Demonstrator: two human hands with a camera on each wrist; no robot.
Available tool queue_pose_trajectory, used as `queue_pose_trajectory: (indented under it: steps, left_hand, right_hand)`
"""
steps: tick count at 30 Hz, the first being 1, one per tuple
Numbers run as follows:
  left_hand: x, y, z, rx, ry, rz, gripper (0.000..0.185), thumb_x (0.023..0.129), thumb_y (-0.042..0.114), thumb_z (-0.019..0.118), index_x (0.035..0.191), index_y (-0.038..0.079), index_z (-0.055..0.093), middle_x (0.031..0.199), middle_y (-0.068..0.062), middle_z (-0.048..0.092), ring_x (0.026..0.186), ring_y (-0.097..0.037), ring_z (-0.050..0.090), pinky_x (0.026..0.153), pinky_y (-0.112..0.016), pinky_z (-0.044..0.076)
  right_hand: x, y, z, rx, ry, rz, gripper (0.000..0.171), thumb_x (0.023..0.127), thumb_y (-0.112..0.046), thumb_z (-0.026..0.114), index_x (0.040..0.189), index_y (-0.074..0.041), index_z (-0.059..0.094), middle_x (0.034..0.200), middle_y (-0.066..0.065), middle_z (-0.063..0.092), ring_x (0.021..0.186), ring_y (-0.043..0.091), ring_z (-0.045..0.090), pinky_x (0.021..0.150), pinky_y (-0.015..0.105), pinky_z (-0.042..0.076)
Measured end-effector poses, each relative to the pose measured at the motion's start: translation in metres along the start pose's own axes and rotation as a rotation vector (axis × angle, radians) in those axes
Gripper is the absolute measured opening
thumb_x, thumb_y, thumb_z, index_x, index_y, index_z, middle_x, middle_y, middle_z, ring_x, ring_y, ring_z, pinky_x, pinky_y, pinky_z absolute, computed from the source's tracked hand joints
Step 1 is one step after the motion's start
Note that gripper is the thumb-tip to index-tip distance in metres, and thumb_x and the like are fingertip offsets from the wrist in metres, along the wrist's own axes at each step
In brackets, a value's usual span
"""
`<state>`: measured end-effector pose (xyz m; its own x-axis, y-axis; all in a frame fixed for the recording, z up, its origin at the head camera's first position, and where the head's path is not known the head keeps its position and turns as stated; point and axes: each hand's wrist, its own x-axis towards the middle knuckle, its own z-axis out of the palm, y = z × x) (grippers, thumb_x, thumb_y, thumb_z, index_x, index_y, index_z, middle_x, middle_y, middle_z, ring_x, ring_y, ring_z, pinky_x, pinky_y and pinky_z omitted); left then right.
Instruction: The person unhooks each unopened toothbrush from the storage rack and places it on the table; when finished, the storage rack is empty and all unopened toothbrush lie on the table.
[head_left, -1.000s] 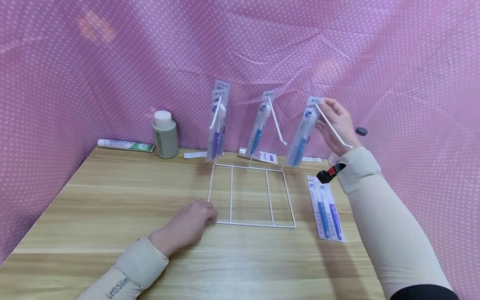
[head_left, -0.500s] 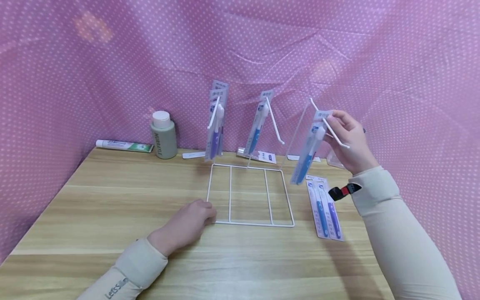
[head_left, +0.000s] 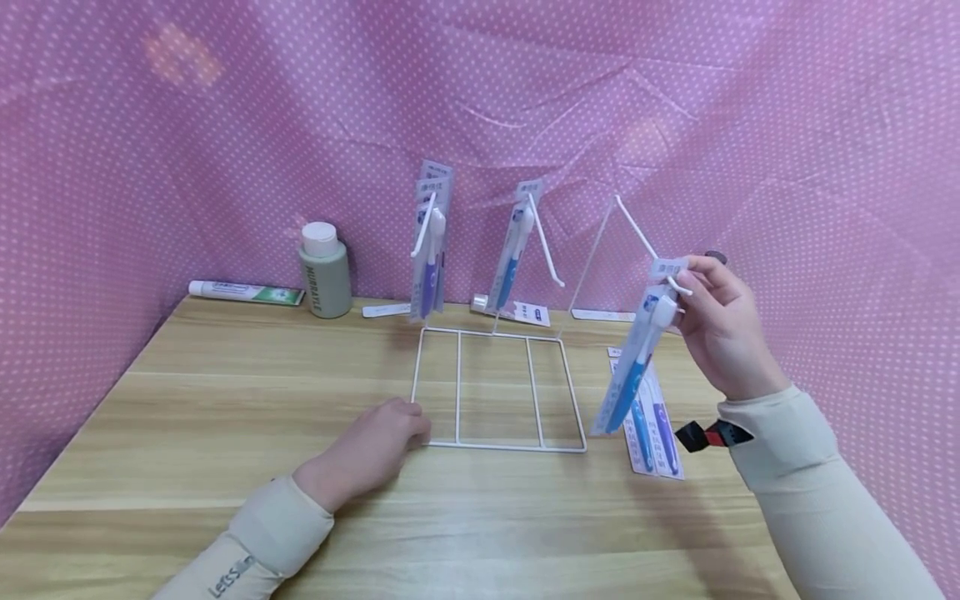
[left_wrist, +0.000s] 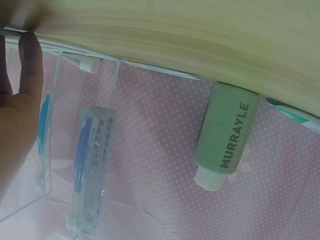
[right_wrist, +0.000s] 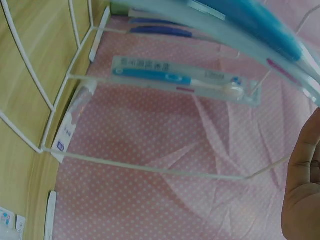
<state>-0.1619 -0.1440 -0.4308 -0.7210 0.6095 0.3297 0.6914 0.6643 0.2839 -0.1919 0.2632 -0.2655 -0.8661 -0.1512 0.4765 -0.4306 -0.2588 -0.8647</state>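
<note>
Toothbrush pack (head_left: 633, 367), blue brush in clear blister w/ card top, hung tilted in the air over the table's right side, just off the tip of the rack's right hook (head_left: 645, 242). The right hand (head_left: 723, 321) pinched it by the card top, thumb & fingertips curled on the header, so that grip was grasping the pack. Its lower end dangled over 2 more packs (head_left: 651, 417) lying flat on the table (head_left: 225, 400) near the right edge, beside the rack's base.

The left hand (head_left: 375, 450) rested on the table at the near-left corner of the white wire rack (head_left: 498, 387), fingers curled down against the corner of the frame; whether they clasp the wire I cannot tell. In the left wrist view a fingertip (left_wrist: 30, 47) lay right by the wire.

The rack stood mid-table, toward the far edge: flat base split into 3 sections, 3 hooks rising at the back. The left hook carried purple-brush packs (head_left: 431, 242), the middle hook 1 blue-brush pack (head_left: 517, 250). The right wrist view showed the middle pack (right_wrist: 185, 80) hanging on its hook, w/ the held pack (right_wrist: 260, 30) blurred close to the lens.

Along the far edge: green bottle w/ white cap (head_left: 325, 271), toothpaste tube (head_left: 243, 292) toward the far-left corner, another tube (head_left: 513, 310) behind the rack. Pink dotted cloth (head_left: 225, 125) backed it all.
</note>
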Motion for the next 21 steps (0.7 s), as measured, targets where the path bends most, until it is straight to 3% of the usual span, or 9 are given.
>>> queue_pose_trajectory:
  steps: [9,15,21]
  left_hand:
    - [-0.001,-0.002,0.001,0.002,-0.001,-0.003,0.023,0.089,-0.005,0.072,0.08,0.016,0.069,0.082,0.006,0.063,0.08,-0.015,0.059,0.074,-0.036,0.058]
    - [-0.001,-0.001,0.002,0.001,-0.007,-0.01,0.023,0.089,-0.006,0.072,0.081,0.015,0.07,0.082,0.005,0.063,0.08,-0.015,0.06,0.075,-0.036,0.059]
    - [0.0,0.001,0.003,0.001,-0.022,-0.013,0.024,0.088,-0.008,0.071,0.082,0.015,0.071,0.083,0.005,0.063,0.08,-0.015,0.061,0.075,-0.037,0.06]
  right_hand:
    - [-0.012,-0.01,0.002,0.154,-0.132,-0.044,0.025,0.109,0.009,0.041,0.122,0.005,0.063,0.106,0.012,0.072,0.089,0.017,0.076,0.077,0.025,0.064]
    - [-0.012,-0.019,-0.003,0.188,-0.134,-0.043,0.029,0.109,0.01,0.037,0.122,0.007,0.063,0.109,0.014,0.072,0.091,0.021,0.076,0.08,0.028,0.064]
    - [-0.012,-0.038,-0.029,0.279,-0.074,-0.051,0.031,0.109,0.011,0.035,0.122,0.012,0.063,0.112,0.019,0.071,0.09,0.024,0.073,0.078,0.03,0.064]
